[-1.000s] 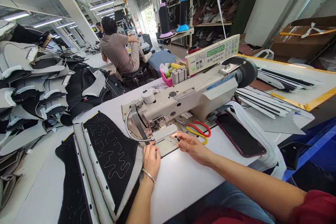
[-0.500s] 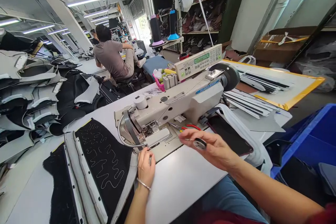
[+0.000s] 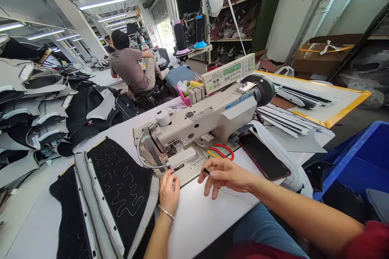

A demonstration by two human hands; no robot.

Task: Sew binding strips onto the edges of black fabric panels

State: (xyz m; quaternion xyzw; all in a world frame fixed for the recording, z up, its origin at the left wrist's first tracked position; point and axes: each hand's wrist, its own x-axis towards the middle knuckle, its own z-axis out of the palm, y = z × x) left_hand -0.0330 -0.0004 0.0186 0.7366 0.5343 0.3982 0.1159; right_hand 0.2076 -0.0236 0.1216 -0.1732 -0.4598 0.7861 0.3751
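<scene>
My right hand (image 3: 226, 175) is above the white tabletop, thumb and fingers pinched on a small bobbin of black thread (image 3: 206, 171), seen edge-on; the other fingers hang loosely. A dark thread trails over the table below that hand. My left hand (image 3: 169, 191), with a bracelet at its wrist, rests at the front edge of the sewing machine (image 3: 194, 125) bed, near the needle area. Its fingers lie over the edge, with nothing seen in them. Scissor-like snips (image 3: 219, 151) with red and yellow handles lie on the machine bed, just beyond my right hand.
A black stitched fabric piece (image 3: 117, 182) with pale edging lies left of my left hand. A dark phone (image 3: 264, 156) and a white strip are at the right. Farther right stands a blue bin (image 3: 358, 166). A person (image 3: 129, 62) sits beyond the table.
My right hand has moved left and slightly down with the bobbin, turning it edge-on. The snips' handles now show fully. My left hand has stayed in place.
</scene>
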